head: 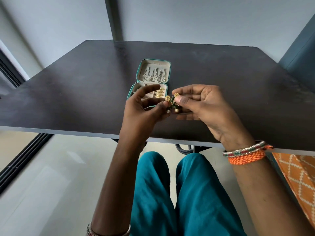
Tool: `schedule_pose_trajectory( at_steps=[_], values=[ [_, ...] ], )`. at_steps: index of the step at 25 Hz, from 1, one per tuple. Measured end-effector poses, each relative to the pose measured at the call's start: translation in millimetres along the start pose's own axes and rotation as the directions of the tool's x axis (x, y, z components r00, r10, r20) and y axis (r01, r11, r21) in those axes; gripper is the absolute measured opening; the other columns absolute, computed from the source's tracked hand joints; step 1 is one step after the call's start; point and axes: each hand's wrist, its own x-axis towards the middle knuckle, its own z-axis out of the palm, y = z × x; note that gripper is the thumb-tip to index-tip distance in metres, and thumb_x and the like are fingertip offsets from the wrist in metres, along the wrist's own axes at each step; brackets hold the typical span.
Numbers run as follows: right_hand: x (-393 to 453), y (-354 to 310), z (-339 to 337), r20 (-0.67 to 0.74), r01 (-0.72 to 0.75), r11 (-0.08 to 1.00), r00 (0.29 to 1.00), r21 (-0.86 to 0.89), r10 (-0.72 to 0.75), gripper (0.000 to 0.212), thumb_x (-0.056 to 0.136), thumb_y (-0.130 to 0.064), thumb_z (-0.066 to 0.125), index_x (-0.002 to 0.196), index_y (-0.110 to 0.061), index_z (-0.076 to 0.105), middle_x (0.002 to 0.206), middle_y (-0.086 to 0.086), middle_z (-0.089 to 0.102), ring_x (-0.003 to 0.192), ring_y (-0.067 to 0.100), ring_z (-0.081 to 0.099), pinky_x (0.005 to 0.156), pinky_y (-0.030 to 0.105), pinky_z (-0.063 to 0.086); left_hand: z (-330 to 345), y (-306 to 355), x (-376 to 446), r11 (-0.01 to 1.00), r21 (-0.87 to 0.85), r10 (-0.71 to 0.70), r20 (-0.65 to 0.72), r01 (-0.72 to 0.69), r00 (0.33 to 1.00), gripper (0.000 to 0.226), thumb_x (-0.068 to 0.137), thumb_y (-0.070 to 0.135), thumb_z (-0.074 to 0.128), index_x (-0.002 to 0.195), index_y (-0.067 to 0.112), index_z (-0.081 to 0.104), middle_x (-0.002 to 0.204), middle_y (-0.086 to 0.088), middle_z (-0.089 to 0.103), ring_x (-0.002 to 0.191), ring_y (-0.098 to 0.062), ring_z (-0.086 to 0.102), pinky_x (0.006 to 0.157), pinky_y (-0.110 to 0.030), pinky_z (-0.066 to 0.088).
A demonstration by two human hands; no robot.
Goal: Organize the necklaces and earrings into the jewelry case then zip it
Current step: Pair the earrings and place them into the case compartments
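Note:
A teal jewelry case (pixel 140 69) lies open on the dark table (pixel 221 79). Silver chain necklaces (pixel 155 75) hang in its raised lid. Gold earrings (pixel 159 93) sit in the beige compartments of its base. Just in front of the case, above the table, my left hand (pixel 144 108) pinches one gold earring with green beads and a pearl drop (pixel 167 99). My right hand (pixel 204 106) pinches a matching earring (pixel 176 96) right beside it. The two earrings touch or overlap between my fingertips. My left hand hides the case's near edge.
The table's front edge (pixel 68 131) runs across the view just behind my wrists. A grey post (pixel 115 17) stands behind the table. My knees in teal trousers (pixel 170 193) are below, and an orange patterned cloth (pixel 298 176) lies at the right.

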Motion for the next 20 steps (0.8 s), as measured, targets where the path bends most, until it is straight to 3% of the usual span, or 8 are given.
schedule_pose_trajectory(
  at_steps=[4,8,15,20],
  values=[
    [30,1,16,-0.024,0.05,0.999,0.998,-0.014,-0.05,0.013,0.086,-0.003,0.065,0.098,-0.005,0.068,0.083,0.009,0.071,0.063,0.01,0.064,0.055,0.021,0.055,-28,5,22,0.967,0.243,0.113,-0.14,-0.076,0.984,0.037,0.083,-0.003,0.066,0.116,0.011,0.059,0.088,-0.011,0.069,0.074,-0.012,0.068,0.063,-0.017,0.055],
    [51,12,28,-0.06,0.069,0.994,0.996,0.08,-0.064,0.011,0.085,0.004,0.063,0.091,-0.004,0.067,0.074,0.007,0.067,0.056,0.007,0.063,0.057,0.019,0.056,-41,5,49,0.809,0.586,0.157,-0.153,-0.038,0.976,0.03,0.083,0.005,0.069,0.105,0.024,0.062,0.089,-0.003,0.07,0.076,-0.013,0.068,0.052,-0.014,0.049],
    [60,25,24,-0.082,0.006,0.981,0.997,0.194,0.01,0.012,0.081,0.001,0.067,0.086,-0.01,0.069,0.075,0.004,0.07,0.061,0.009,0.068,0.056,0.018,0.055,-28,10,74,0.495,0.867,0.155,-0.021,-0.059,0.988,0.033,0.079,0.005,0.066,0.107,0.023,0.064,0.09,-0.003,0.07,0.082,-0.021,0.066,0.069,-0.029,0.047],
    [60,28,20,-0.094,0.008,0.993,0.996,0.119,0.004,0.011,0.08,-0.007,0.071,0.085,-0.016,0.07,0.079,0.002,0.072,0.071,0.011,0.069,0.059,0.025,0.056,-15,4,71,0.286,0.958,0.221,-0.057,-0.009,0.973,0.026,0.083,0.017,0.067,0.107,0.027,0.064,0.111,-0.004,0.068,0.096,-0.025,0.061,0.071,-0.035,0.045]
  ],
)
